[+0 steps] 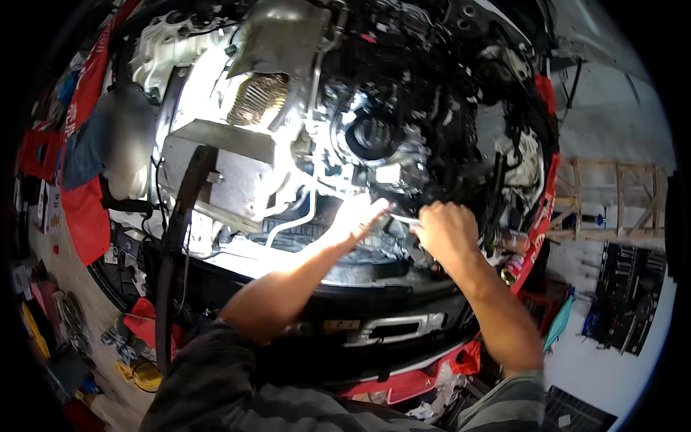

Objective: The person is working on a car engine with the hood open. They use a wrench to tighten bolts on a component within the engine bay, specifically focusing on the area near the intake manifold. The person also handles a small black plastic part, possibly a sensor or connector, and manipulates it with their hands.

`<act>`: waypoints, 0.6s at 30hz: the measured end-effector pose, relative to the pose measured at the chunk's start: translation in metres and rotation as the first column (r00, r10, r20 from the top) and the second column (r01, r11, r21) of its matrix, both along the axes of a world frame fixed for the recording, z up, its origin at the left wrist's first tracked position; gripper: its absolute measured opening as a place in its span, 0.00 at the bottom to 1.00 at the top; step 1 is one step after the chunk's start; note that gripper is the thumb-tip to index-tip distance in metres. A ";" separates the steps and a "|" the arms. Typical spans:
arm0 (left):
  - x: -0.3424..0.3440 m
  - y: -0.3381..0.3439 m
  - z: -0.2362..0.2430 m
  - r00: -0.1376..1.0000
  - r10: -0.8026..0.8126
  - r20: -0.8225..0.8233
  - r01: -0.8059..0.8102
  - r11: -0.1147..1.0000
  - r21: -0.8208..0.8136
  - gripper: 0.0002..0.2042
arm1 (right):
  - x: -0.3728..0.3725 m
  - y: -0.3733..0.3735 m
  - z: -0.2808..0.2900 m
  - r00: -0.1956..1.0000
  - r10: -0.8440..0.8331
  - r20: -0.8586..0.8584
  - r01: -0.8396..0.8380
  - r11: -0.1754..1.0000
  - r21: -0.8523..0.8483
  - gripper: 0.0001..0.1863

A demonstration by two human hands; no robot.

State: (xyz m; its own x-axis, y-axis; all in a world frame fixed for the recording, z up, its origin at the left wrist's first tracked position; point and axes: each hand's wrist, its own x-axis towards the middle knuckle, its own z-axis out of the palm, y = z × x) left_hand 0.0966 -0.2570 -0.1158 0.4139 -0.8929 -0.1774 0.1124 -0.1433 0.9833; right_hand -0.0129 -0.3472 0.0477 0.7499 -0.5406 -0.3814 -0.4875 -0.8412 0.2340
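Observation:
An engine bay with its parts exposed lies below me. My right hand (448,227) is closed around one end of a slim, shiny metal tool (404,219), probably a wrench, held roughly level. At the tool's other end is my left hand (360,214), washed out by bright light. Its thumb and fingers look drawn together, but what they grip is lost in the glare. Just beyond both hands are a pale metal engine part (394,175) and a round black opening (369,137). A bent metal pipe (291,229) runs beside my left forearm.
A dark bar (184,209) slants up across the left side, near a grey metal box (237,167). Red covers (86,227) drape the fenders. Cans (512,276) stand at the right edge. Farther right are a wooden ladder (619,198) and a black tool case (628,299).

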 end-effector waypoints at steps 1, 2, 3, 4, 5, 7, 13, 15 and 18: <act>0.008 0.007 -0.001 0.977 -0.085 -0.195 0.105 0.990 0.095 0.21 | 0.037 0.029 0.014 0.957 0.211 -0.201 -0.247 0.953 -0.176 0.10; 0.014 0.010 -0.025 0.983 -0.072 0.168 0.096 0.986 -0.137 0.18 | 0.067 0.050 0.027 0.829 0.345 -0.441 -0.500 0.810 -0.307 0.07; 0.012 0.008 -0.017 0.985 -0.096 0.147 0.114 0.986 -0.122 0.17 | 0.065 0.048 0.027 0.809 0.356 -0.469 -0.526 0.794 -0.305 0.06; 0.008 0.006 -0.010 0.985 -0.119 0.124 0.132 0.986 -0.104 0.17 | 0.060 0.045 0.026 0.786 0.369 -0.496 -0.554 0.778 -0.298 0.06; 0.011 0.005 -0.004 0.991 -0.131 -0.012 0.131 0.991 -0.014 0.17 | 0.056 0.041 0.029 0.828 0.379 -0.412 -0.528 0.775 -0.348 0.04; 0.011 0.007 -0.006 0.990 -0.113 -0.090 0.116 0.993 0.033 0.19 | 0.022 0.016 0.002 0.975 0.165 -0.146 -0.197 0.952 -0.236 0.05; 0.003 0.001 0.036 0.930 0.016 -0.368 0.050 0.984 0.170 0.19 | -0.006 0.019 -0.005 0.968 0.135 0.214 -0.042 0.919 -0.391 0.06; 0.007 0.000 0.025 0.913 0.008 -0.407 0.082 0.976 0.202 0.19 | -0.003 0.017 -0.007 0.969 0.072 0.237 0.006 0.950 -0.312 0.10; 0.000 -0.002 0.020 0.924 0.078 -0.375 0.029 0.962 0.271 0.19 | -0.011 0.015 -0.016 0.971 -0.003 0.241 0.078 0.950 -0.303 0.12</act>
